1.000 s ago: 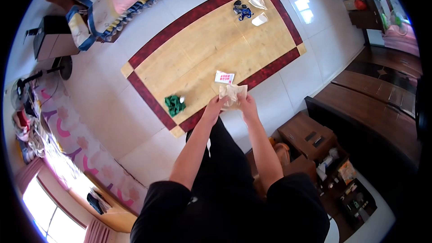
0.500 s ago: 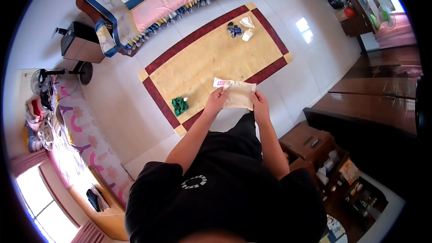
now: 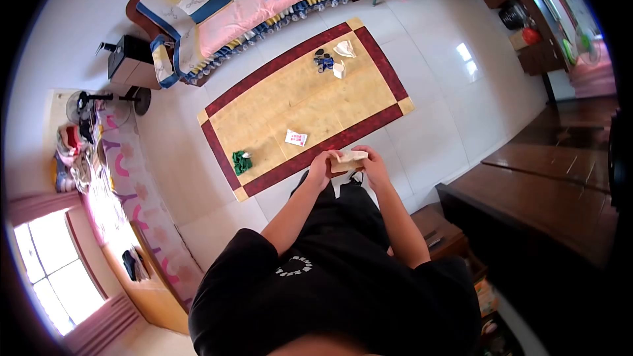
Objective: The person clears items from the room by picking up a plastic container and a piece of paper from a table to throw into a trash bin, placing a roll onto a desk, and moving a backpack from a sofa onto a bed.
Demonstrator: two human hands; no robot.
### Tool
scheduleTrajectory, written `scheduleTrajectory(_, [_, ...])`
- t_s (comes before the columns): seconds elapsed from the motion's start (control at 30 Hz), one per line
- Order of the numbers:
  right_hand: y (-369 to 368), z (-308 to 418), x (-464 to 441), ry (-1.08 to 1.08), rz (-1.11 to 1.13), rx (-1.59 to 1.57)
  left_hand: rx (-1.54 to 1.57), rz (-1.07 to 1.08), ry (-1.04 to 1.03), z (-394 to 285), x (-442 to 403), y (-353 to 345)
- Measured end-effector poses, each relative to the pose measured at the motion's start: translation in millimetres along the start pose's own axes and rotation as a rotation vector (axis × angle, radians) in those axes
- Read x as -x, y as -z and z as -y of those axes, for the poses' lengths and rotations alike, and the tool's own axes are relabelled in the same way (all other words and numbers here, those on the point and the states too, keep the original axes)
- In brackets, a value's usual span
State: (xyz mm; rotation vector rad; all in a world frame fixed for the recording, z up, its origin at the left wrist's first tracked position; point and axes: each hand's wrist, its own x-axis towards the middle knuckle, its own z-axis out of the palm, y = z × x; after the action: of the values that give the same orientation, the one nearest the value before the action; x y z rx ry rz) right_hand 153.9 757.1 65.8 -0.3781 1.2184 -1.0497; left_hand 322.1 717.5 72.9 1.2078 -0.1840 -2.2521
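- The cream cloth [image 3: 349,162] is held up between both hands, over the floor just beyond the person's black trousers [image 3: 343,207].
- Its long axis runs crosswise from hand to hand, one end toward each palm, with the right end slightly farther forward.
- A pale top edge faces away from the body; the side nearer the body looks tan, perhaps a fold in shadow, though the cloth is small in this view.
- The left hand [image 3: 321,167] grasps the left end, fingers bent around it.
- The right hand [image 3: 374,166] grips the right end, its fingers curled at the upper corner.
- Forward and left of the cloth, apart from it, a white packet [image 3: 296,138] with red print lies on the yellow floor panel [image 3: 270,118].
- Farther left on the panel is a green bundle [image 3: 242,163]; at its far end lie a blue bundle [image 3: 324,63] and two white pieces [image 3: 344,49].
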Motion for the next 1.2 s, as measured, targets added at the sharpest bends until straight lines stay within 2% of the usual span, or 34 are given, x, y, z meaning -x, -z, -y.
scheduleTrajectory(0.17, [-5.1,38.9,-34.6,-0.135,-0.028,0.115,0.093,-0.113,0.071,-20.9,-30.0,-19.8])
scheduleTrajectory(0.23, [10.8,47.4,-62.5,-0.151,-0.034,0.122,-0.191,-0.072,-0.099,-16.4,-72.6,-22.5])
scheduleTrajectory(0.27, [14.6,47.0,-74.9,-0.106,-0.017,0.128,-0.210,-0.019,-0.110,-14.8,-98.4,-12.0])
scheduleTrajectory(0.3, [7.8,47.6,-79.4,-0.061,0.001,0.134,-0.187,-0.016,-0.105,-17.5,-98.5,-8.4])
scheduleTrajectory(0.37, [-20.7,42.2,-61.4,-0.168,-0.075,0.163,-0.326,-0.039,-0.138,-23.1,-80.3,4.7])
scheduleTrajectory(0.43, [-26.1,57.8,-89.6,-0.151,-0.116,0.154,-0.263,-0.007,-0.102,-54.7,-103.0,-6.5])
scheduleTrajectory(0.57, [55.0,108.7,-164.3,-0.136,-0.180,0.151,-0.158,-0.067,-0.021,-45.9,-198.2,-79.1])
scheduleTrajectory(0.63, [65.4,122.4,-188.9,-0.157,-0.168,0.145,-0.115,-0.094,-0.172,-56.1,-216.8,-92.0])
scheduleTrajectory(0.7, [69.8,133.4,-212.0,-0.212,-0.227,0.220,-0.035,-0.137,-0.163,-65.7,-224.9,-102.2])
scheduleTrajectory(0.77, [79.7,131.3,-237.5,-0.163,-0.190,0.322,-0.042,-0.155,-0.052,-76.4,-233.0,-108.2])
scheduleTrajectory(0.83, [91.6,128.5,-257.2,-0.117,-0.127,0.431,-0.049,-0.174,-0.121,-75.7,-243.9,-113.2])
scheduleTrajectory(0.9, [100.0,125.7,-270.4,-0.102,-0.051,0.683,-0.029,-0.193,-0.149,-73.9,-249.0,-121.3])
scheduleTrajectory(1.03, [103.8,144.8,-291.0,-0.173,0.074,0.754,-0.039,-0.325,-0.265,-41.4,-279.5,-120.1])
scheduleTrajectory(1.1, [114.7,145.7,-295.0,-0.147,0.183,0.746,-0.003,-0.481,-0.182,-22.1,-283.2,-121.9])
scheduleTrajectory(1.13, [113.3,149.5,-292.0,-0.219,0.206,0.688,0.141,-0.514,-0.156,-17.8,-277.4,-128.0])
scheduleTrajectory(1.17, [106.2,152.6,-288.2,-0.293,0.227,0.630,0.160,-0.540,-0.162,-15.8,-266.6,-131.3])
scheduleTrajectory(1.2, [102.2,153.3,-292.1,-0.295,0.249,0.649,0.275,-0.570,-0.208,-17.2,-260.6,-134.5])
